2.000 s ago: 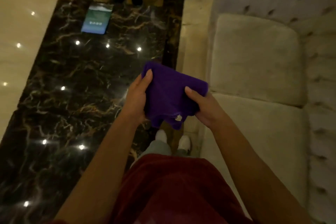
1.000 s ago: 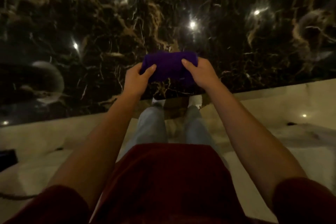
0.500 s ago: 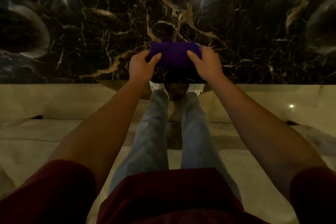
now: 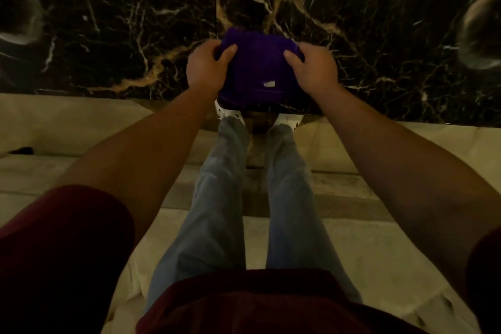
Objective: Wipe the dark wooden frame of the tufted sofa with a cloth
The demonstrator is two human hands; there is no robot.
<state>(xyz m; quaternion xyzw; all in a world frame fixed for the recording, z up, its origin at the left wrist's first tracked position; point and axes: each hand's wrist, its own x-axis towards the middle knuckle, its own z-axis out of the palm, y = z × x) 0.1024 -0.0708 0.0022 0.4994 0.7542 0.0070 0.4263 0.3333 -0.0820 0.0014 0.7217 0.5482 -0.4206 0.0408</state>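
Gripping purple cloth (image 4: pixel 257 73), arms outstretched (thumbs atop)

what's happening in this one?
A person holds a folded purple cloth in both hands, the left hand on its left edge and the right hand on its right edge. They hold it out over a dark marble tabletop, above their white shoes. No sofa frame is in view, so wiping has not begun.
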